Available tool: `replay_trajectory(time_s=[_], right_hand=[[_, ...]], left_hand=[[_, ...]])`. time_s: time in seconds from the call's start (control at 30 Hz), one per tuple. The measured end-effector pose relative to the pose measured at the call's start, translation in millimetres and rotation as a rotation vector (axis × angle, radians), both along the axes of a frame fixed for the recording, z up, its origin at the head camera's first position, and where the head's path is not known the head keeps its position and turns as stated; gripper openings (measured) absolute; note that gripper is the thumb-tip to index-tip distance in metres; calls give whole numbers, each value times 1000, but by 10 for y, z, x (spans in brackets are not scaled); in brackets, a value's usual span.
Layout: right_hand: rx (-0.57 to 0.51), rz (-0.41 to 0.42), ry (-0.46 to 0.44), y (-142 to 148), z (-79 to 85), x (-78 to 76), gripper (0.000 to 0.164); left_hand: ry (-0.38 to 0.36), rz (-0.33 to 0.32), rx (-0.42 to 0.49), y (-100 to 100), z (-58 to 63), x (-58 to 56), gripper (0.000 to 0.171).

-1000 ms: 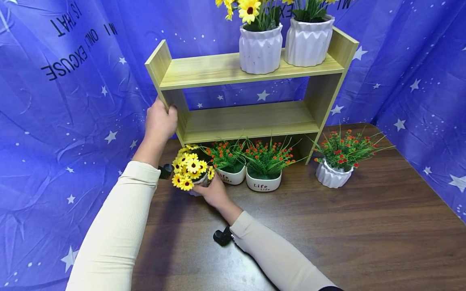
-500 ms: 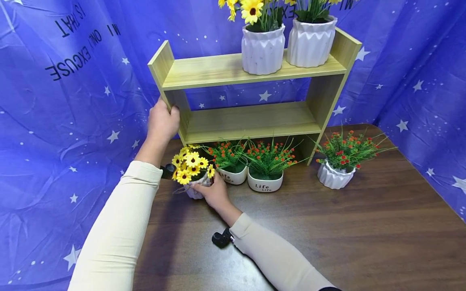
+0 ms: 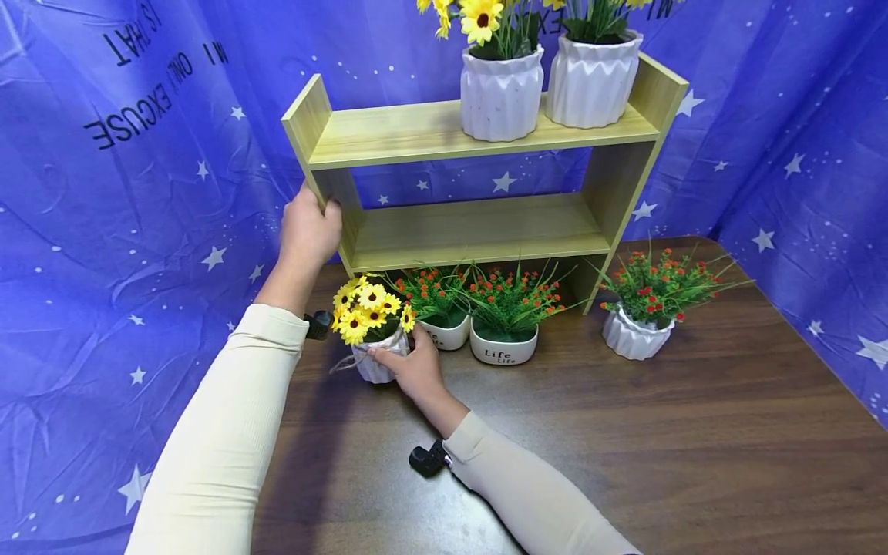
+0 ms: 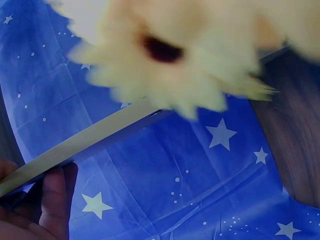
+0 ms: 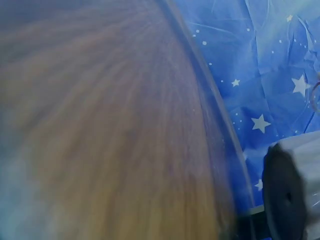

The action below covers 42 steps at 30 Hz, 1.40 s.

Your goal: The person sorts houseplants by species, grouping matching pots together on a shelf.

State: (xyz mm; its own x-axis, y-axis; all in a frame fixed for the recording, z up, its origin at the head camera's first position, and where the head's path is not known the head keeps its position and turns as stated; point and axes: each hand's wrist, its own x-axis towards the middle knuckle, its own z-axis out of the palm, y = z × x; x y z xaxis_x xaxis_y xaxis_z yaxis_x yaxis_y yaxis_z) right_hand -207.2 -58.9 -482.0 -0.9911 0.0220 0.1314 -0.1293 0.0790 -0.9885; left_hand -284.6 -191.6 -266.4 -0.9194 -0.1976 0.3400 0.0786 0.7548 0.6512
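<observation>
My left hand (image 3: 311,231) grips the left side panel of a light wooden shelf (image 3: 479,227), thumb on the near side. In the left wrist view the panel's edge (image 4: 82,142) runs between the fingers, and a blurred yellow flower (image 4: 160,55) fills the top. Low at the shelf's left front, my right hand (image 3: 418,366) holds a white ribbed flowerpot (image 3: 375,368) of yellow daisies (image 3: 371,308), its thumb across the front. A twine bow hangs at the pot's left side. The right wrist view shows mostly blurred wood-brown surface, with that hand's fingers out of sight.
Two white oval planters (image 3: 502,351) with red flowers stand right of the held pot, before the shelf. Another red-flowered pot (image 3: 638,335) is farther right on the brown table (image 3: 659,455). Two pots (image 3: 501,96) of yellow flowers stand on the top board. Blue curtains (image 3: 139,308) surround the table.
My right hand has shifted the daisy pot slightly right and toward me, so more of its white side shows. My left hand keeps its grip on the panel.
</observation>
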Motion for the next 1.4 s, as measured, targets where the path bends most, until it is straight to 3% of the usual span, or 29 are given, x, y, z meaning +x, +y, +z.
replay_trajectory(time_s=[0.47,0.8,1.13,1.4], right_hand=[[-145,45,98,323,361,279,56],[-272,105,247,539,848,355,57],[-295,87,473,793,1455,238,58],[-360,77,565,907,2025,45,59]], left_hand=[[11,-2,-21,-4,2,1,30],[14,5,-34,-15,-2,-13,30],[0,8,-34,-27,-8,-16,29],[-10,16,-52,-24,-2,-16,28]])
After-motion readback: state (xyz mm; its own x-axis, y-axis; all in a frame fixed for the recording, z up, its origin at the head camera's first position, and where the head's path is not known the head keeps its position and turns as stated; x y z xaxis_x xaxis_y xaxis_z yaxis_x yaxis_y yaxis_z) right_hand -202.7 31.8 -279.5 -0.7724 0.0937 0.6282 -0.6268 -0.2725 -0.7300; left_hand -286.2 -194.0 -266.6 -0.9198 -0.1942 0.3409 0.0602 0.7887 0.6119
